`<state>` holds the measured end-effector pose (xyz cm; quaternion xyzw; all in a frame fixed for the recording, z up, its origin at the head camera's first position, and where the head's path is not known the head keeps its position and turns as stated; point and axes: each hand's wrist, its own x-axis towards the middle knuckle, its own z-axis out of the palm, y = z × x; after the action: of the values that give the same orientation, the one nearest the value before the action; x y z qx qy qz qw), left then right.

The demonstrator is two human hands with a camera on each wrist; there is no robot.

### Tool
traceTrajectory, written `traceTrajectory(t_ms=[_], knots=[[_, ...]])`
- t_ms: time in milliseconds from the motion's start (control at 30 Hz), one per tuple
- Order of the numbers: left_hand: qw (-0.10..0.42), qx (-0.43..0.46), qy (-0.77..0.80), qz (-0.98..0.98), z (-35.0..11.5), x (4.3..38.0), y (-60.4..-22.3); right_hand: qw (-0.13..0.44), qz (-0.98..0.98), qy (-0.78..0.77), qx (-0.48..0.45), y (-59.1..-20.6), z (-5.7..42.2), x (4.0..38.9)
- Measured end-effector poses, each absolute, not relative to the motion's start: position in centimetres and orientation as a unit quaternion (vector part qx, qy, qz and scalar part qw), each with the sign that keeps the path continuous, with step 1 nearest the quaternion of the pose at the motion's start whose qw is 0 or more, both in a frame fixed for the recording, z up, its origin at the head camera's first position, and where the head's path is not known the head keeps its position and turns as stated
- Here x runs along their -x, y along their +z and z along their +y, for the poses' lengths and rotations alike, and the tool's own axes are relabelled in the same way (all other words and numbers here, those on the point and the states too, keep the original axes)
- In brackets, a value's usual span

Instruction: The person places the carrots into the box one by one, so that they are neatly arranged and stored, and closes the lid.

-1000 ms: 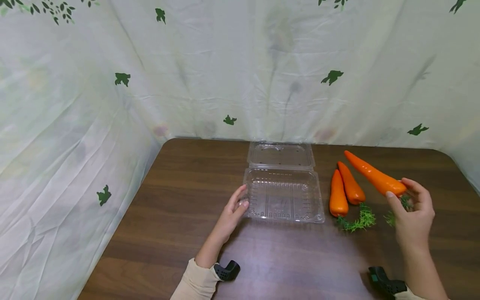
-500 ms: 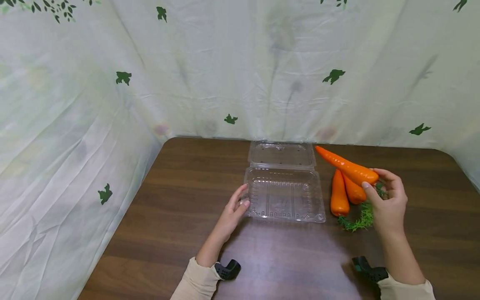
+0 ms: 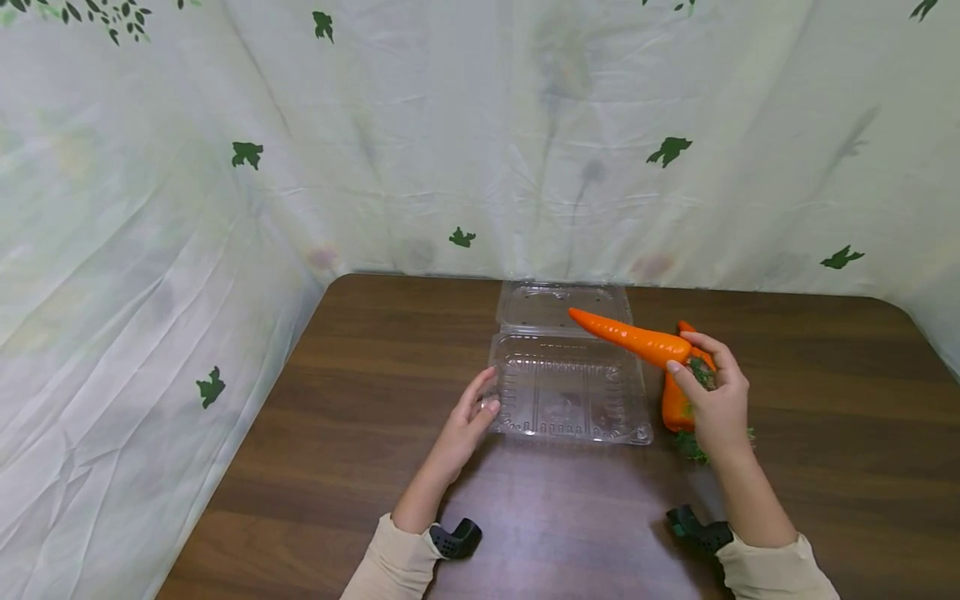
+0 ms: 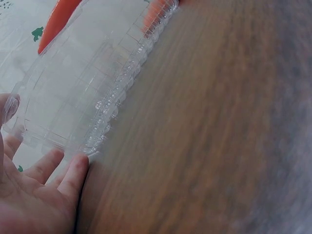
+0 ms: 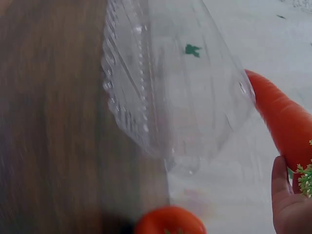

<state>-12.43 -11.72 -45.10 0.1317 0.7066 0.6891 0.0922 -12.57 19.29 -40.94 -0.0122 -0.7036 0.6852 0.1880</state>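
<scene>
A clear plastic clamshell container point(image 3: 566, 400) lies on the table with its lid point(image 3: 551, 304) folded back. At its left rim is my left hand point(image 3: 461, 429); the thumb hooks over the rim and the other fingers lie against the outer wall, as the left wrist view shows. My right hand point(image 3: 716, 396) pinches an orange carrot point(image 3: 633, 337) near its leafy end. Its pointed tip reaches over the container, near the hinge. Beneath and behind this hand lie two more carrots point(image 3: 677, 408), partly covered. One shows its blunt end point(image 5: 170, 222) in the right wrist view.
Green carrot leaves point(image 3: 690, 447) spread on the brown wooden table point(image 3: 390, 375) right of the container. A pale curtain point(image 3: 420, 133) with green bird shapes hangs behind the table's far edge. Both wrists wear black devices point(image 3: 456, 540).
The right hand has carried the carrot leftward, from right of the other carrots to the container's right side, its tip now over the container. The left hand and container stay put.
</scene>
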Motion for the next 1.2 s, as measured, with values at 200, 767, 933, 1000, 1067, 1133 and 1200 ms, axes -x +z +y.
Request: traceTrajectory(t_ms=[200,767,933,1000,1067,1133,1200], knots=[[0.091,-0.134,0.688,0.708,-11.7,12.5,-45.1,0.153,-0.694,0.703,0.008,-41.5,18.0,12.9],[0.091,-0.130,0.683,0.713,-11.6,12.4,-45.0,0.091,-0.732,0.674,-0.034,-42.8,15.3,14.4],[0.088,-0.132,0.679,0.716,-11.7,12.4,-45.0,0.061,-0.739,0.669,-0.044,-42.7,15.1,14.8],[0.087,-0.133,0.680,0.716,-11.7,12.4,-45.0,0.050,-0.747,0.661,-0.049,-42.7,15.0,15.0],[0.086,-0.134,0.681,0.715,-11.7,12.4,-45.0,0.037,-0.754,0.654,-0.053,-42.6,15.0,15.2],[0.086,-0.132,0.681,0.715,-11.7,12.4,-45.0,0.025,-0.759,0.648,-0.058,-42.7,14.9,15.4],[0.085,-0.132,0.681,0.716,-11.7,12.4,-45.0,0.014,-0.761,0.646,-0.060,-42.8,14.9,15.6]])
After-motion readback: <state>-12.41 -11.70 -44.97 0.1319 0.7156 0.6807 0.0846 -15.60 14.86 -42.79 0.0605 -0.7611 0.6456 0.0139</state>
